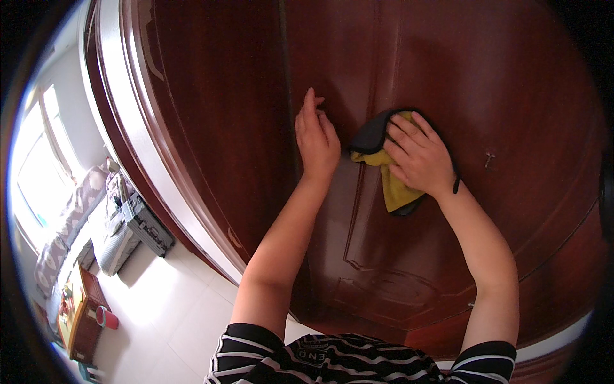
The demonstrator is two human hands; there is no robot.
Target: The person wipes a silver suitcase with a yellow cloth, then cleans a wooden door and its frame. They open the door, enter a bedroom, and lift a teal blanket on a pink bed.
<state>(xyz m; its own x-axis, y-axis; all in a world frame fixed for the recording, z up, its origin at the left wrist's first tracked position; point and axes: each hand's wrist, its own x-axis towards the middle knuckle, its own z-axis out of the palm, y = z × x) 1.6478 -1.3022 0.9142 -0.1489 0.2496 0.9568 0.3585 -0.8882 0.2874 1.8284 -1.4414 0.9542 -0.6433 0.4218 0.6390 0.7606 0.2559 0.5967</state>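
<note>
Before me stands a dark red-brown wooden panelled door (345,38) with raised moulding. My right hand (419,153) presses a yellow and dark grey cloth (400,192) against its surface. The cloth is bunched, with a grey fold turned over at its upper left and a dark loop hanging by my wrist. My left hand (317,139) is raised to the left of the cloth, fingers extended and holding nothing. It is close to the door; whether it touches the wood I cannot tell.
A small metal fitting (489,161) protrudes right of my right hand. On the left, a glossy frame (158,192) borders a bright room with a tiled floor (158,307), a sofa (72,225), a grey suitcase (151,228), a wooden table (86,307) and a red bin (108,319).
</note>
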